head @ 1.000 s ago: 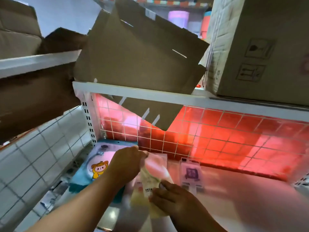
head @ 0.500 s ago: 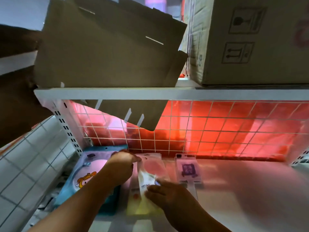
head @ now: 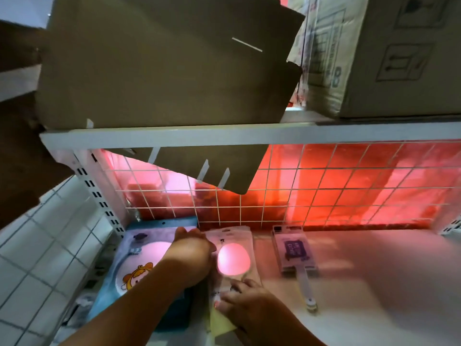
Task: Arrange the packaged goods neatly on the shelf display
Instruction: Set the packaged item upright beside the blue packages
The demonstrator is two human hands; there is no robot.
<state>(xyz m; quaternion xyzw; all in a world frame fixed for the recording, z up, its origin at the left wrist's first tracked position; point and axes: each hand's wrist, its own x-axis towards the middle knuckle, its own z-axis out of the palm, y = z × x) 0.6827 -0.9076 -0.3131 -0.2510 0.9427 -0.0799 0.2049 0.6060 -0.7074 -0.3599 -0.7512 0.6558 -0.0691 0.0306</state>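
Pink packet (head: 233,258): a flat, glossy plastic pouch with a hanging hole at its top. It lies on the shelf board near the back, and a round pink glare shines on its film. Further thin edges show under its top, so it seems to lie on a small pile.
Left hand (head: 192,253): lies over the left edge of the pink packet with its back up. Its fingers are hidden, so one cannot tell if it pinches.
Right hand (head: 247,300): fingers spread and lightly bent, with the tips resting on the lower part of the pink packet. A pale yellow corner shows under it.
Blue package (head: 139,268): wide and soft, with a cartoon figure, just left of the pink packet.
Purple packet (head: 294,250): a stiff rectangle to the right, apart from the pink one. A narrow white strip comes out of its near end.
Shelf board (head: 374,283): smooth white surface.
Wire grid (head: 324,183): thin white squares at the back, with red light behind.
Cardboard sheet (head: 162,71): flat, matte brown, tilted on the upper shelf (head: 224,136).
Cardboard box (head: 386,51): printed, on the right of the upper shelf.
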